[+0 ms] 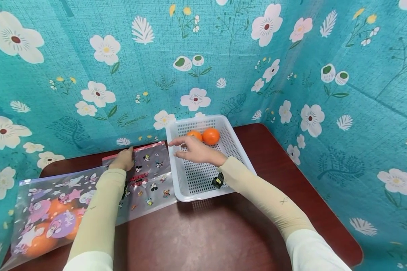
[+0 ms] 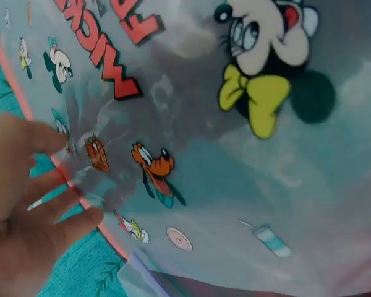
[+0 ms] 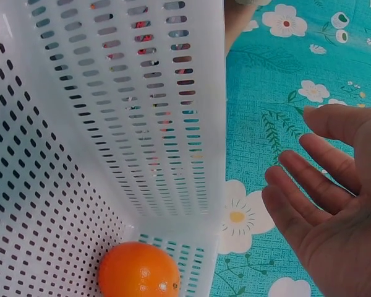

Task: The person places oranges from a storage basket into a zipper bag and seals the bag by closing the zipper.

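Observation:
A clear zip bag (image 1: 156,177) with cartoon prints and a red zip edge lies flat on the table. My left hand (image 1: 122,160) is at its upper left, thumb and fingers at the red edge (image 2: 25,99) in the left wrist view, pinching the plastic there. Over the left rim of a white perforated basket (image 1: 203,196) hovers my right hand (image 1: 198,149), holding nothing, with its fingers loosely spread and pointing toward the bag. Two oranges (image 1: 211,136) sit at the far end of the basket, one partly covered by the right hand.
Left of the left forearm lies another printed zip bag (image 1: 51,222) with a purple edge and several oranges inside. A floral teal curtain (image 1: 203,75) hangs behind the dark red table (image 1: 203,233). The basket stands against the first bag's right side.

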`<action>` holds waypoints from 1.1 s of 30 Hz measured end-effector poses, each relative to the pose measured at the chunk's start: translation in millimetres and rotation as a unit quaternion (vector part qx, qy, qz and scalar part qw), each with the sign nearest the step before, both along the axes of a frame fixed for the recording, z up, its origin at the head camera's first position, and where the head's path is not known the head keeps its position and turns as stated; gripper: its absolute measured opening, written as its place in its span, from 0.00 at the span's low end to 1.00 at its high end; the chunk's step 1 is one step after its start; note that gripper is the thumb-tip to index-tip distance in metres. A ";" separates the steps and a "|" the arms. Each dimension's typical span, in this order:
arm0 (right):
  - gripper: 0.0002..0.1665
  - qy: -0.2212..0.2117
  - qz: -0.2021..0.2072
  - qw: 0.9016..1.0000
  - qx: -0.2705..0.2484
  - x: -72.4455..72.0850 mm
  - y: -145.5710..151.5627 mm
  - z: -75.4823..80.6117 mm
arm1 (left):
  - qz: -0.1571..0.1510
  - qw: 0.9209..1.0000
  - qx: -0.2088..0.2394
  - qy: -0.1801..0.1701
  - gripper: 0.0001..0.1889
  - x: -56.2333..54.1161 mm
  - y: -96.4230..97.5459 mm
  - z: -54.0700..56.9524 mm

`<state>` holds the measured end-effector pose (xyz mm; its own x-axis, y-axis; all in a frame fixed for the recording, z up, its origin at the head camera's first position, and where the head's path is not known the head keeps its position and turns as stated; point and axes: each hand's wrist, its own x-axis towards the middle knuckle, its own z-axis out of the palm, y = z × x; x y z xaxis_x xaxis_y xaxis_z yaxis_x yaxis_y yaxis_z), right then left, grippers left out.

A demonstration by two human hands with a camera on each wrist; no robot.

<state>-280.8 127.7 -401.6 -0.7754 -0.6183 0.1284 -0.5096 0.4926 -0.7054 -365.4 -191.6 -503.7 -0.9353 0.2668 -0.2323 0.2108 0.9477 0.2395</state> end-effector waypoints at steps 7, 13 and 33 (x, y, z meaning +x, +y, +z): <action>0.24 0.004 0.004 1.000 0.013 -1.1 -1.1 1.1 | 0.020 0.998 0.023 0.060 0.16 9.1 3.4 -1.4; 0.24 0.010 0.005 1.000 0.023 -3.5 -1.9 0.2 | 0.003 0.998 0.020 0.062 0.05 16.9 11.0 2.6; 0.24 0.019 0.017 0.999 0.038 -6.7 -16.4 4.4 | -0.191 0.963 -0.013 0.190 0.05 67.0 21.2 89.4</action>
<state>-287.5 111.3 -397.3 -0.7491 -0.6533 0.1094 -0.5530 0.5259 -0.6462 -298.4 -170.4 -414.4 -0.7887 0.6073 0.0953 0.6133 0.7880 0.0542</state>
